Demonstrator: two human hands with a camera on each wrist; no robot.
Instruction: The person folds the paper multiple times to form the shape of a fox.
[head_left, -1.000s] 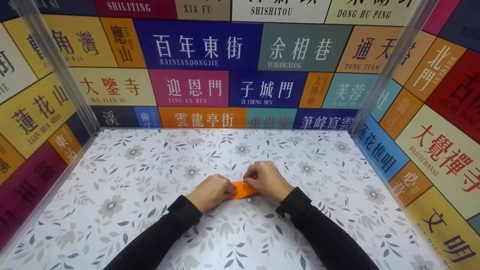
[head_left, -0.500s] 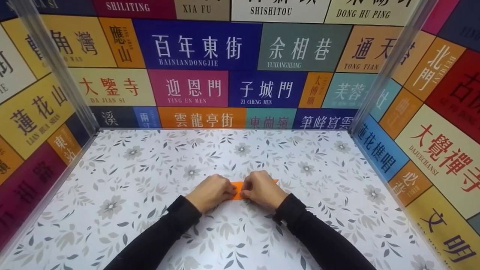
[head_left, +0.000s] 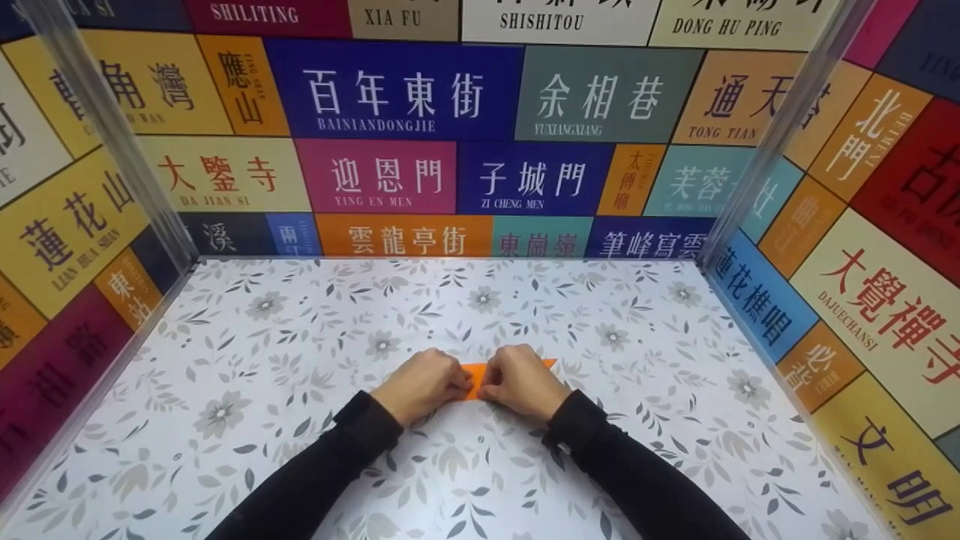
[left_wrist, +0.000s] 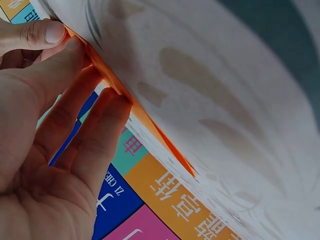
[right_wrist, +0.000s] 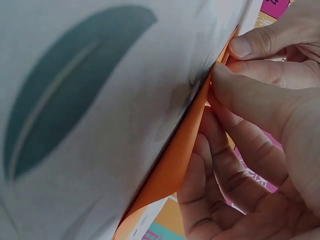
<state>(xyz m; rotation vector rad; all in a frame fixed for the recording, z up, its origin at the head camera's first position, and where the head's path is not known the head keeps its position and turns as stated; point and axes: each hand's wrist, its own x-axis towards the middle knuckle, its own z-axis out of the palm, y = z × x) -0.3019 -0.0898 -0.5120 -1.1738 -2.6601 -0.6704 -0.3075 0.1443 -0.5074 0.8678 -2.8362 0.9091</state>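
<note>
A folded piece of orange paper (head_left: 475, 371) lies low on the table between my two hands, its pointed right end showing past the right hand. My left hand (head_left: 426, 384) pinches its left part, thumb on the near side and fingers behind. My right hand (head_left: 523, 381) pinches it close to the left hand, thumb in front. In the right wrist view the orange paper (right_wrist: 175, 160) has layers that part slightly at the far end. From the left wrist, the orange paper (left_wrist: 150, 122) appears as a narrow strip along the tabletop. The fingers hide much of it.
The white tabletop (head_left: 300, 450) carries a grey flower and leaf print. Walls with colourful Chinese name panels (head_left: 397, 90) stand at the back and both sides. Clear corner posts (head_left: 120, 135) rise at the back corners.
My right hand has come down and toward the left hand, from the paper's upper right edge to its middle, exposing the right tip. The left hand stays in place.
</note>
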